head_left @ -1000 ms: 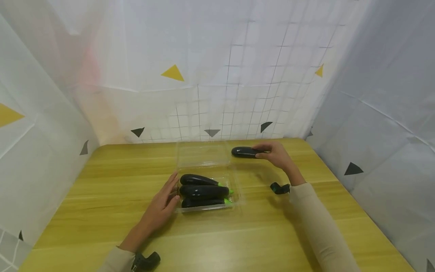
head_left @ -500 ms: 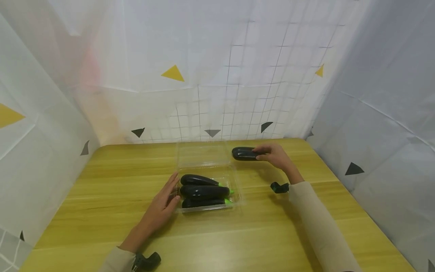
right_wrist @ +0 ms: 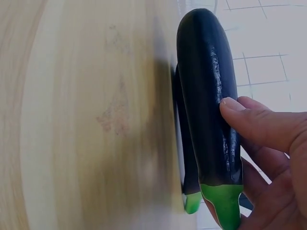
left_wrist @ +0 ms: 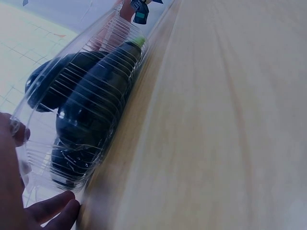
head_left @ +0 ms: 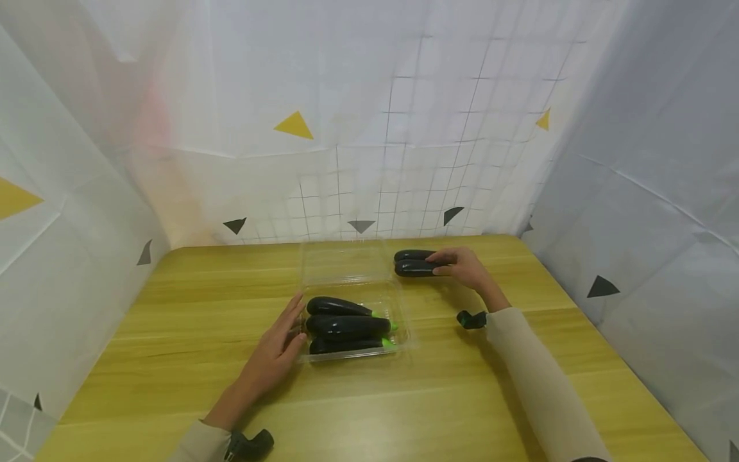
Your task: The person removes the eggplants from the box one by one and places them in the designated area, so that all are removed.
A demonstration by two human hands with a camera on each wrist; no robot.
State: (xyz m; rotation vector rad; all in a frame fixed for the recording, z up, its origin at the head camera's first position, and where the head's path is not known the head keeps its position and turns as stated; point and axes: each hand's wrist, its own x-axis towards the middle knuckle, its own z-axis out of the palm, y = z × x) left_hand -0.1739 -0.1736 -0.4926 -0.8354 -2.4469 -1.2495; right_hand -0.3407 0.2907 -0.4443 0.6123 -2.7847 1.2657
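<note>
My right hand (head_left: 466,268) pinches a dark purple eggplant (right_wrist: 206,96) between thumb and fingers, its green stem end toward the palm. A second eggplant (head_left: 411,255) lies right behind it on the table, partly hidden by the held one and the hand. My left hand (head_left: 276,346) rests with extended fingers along the left side of a clear plastic clamshell box (head_left: 404,321). Inside the box lie three eggplants side by side, the middle one (head_left: 346,326) on top, green ends to the right. Through the wall in the left wrist view, the eggplants (left_wrist: 93,100) show dark.
The box's clear lid (head_left: 345,260) lies folded back toward the rear edge of the wooden table (head_left: 369,410). White sheets (head_left: 260,77) with yellow and dark triangles enclose the back and sides. A dark wrist camera (head_left: 472,319) sticks out below the right wrist.
My right hand has moved slightly toward the near side with the eggplant, and a second eggplant has come into view behind it. The left hand and the box have stayed put.
</note>
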